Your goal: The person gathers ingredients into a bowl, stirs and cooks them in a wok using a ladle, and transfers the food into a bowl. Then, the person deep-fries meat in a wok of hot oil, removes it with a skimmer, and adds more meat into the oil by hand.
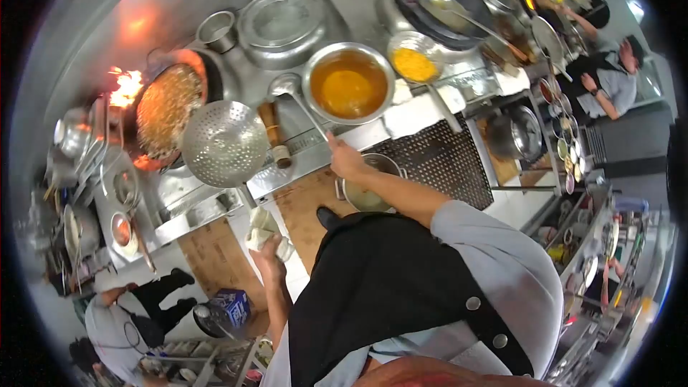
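Note:
My left hand is closed around a folded white cloth wrapped about the handle of a large perforated skimmer. The skimmer's bowl hangs beside a wok full of bubbling, foaming brown oil, overlapping its right rim from my view. With my right hand I grip the handle of a steel ladle, whose bowl is over the stove top. Right of the ladle stands a steel basin of orange-brown liquid. Near it, a strainer holds yellow-orange food.
Flames rise at the wok's left edge. A bamboo brush lies on the stove edge. Behind are a lidded pot and a dark wok. Below stands a floor pot. Co-workers are at right and lower left.

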`<state>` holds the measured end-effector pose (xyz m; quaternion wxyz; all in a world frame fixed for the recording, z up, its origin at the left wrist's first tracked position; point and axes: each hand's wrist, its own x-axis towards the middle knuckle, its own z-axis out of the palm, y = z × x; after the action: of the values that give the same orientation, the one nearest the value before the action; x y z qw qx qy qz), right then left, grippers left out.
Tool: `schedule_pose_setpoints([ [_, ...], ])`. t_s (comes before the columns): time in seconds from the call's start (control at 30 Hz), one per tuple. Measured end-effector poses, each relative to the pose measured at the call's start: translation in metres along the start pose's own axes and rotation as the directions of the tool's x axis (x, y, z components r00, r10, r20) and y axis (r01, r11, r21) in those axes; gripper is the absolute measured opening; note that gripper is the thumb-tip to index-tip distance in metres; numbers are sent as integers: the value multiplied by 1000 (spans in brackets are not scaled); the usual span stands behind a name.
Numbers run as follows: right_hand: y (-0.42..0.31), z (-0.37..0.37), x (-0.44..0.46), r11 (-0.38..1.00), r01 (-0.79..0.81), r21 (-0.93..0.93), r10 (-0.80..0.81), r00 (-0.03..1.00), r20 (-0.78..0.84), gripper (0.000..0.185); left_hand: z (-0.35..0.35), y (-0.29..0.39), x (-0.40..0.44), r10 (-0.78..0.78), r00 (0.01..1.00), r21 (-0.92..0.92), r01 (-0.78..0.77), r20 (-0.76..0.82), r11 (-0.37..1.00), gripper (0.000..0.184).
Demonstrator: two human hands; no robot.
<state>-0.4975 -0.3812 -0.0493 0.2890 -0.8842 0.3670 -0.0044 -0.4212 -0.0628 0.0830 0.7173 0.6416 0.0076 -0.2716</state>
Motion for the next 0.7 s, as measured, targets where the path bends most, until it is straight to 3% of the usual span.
schedule_pose_setpoints([
  [0.07,15,-2,5,1000,-5,-26,5,1000,0,63,31,-5,-8,-67,997,-145,71,31,987,42],
  [0.13,31,-20,12,989,103,-109,-59,935,350,48,31,-24,-3,-140,985,-179,156,101,971,40],
  [0.17,41,-35,3,992,81,-101,-44,945,325,48,40,-30,2,-211,965,-219,242,157,945,38],
  [0.2,47,-52,-18,987,158,-2,-155,968,197,40,72,-9,-11,-200,967,-344,243,155,907,36],
  [0.23,56,-71,-35,965,250,83,-255,965,57,34,74,-12,-10,-139,936,-380,263,324,887,39],
  [0.27,73,-91,-48,967,238,93,-242,970,35,34,82,-17,-12,-124,958,-370,216,257,904,39],
  [0.33,129,-145,-77,936,171,307,-183,983,8,34,102,-27,-10,-107,972,-353,176,208,919,38],
  [0.37,162,-178,-91,960,203,193,-162,964,-209,33,107,-30,-8,-114,969,-343,186,220,921,37],
  [0.43,268,-225,-98,967,130,221,-15,889,-457,26,146,-28,-15,-93,982,-208,127,167,970,35],
  [0.47,329,-249,-99,932,56,357,152,836,-528,23,174,-30,-24,-73,988,-158,94,133,983,33],
  [0.53,432,-318,-113,931,16,365,279,613,-739,22,216,-36,-33,-46,991,-4,47,127,999,30],
  [0.57,500,-336,-111,882,-58,468,426,522,-739,19,233,-38,-32,-49,988,103,34,145,994,29],
  [0.6,537,-376,-123,968,-86,236,251,313,-916,16,260,-43,-35,-51,991,97,39,122,995,27],
  [0.63,573,-416,-136,965,-192,179,232,310,-922,17,288,-46,-38,-50,995,87,42,92,995,26],
  [0.67,608,-450,-138,959,-240,147,202,221,-954,22,333,-45,-50,53,999,123,-54,13,991,25],
  [0.7,615,-496,-148,957,-273,94,141,158,-977,28,359,-41,-58,58,998,125,-59,11,990,25],
])
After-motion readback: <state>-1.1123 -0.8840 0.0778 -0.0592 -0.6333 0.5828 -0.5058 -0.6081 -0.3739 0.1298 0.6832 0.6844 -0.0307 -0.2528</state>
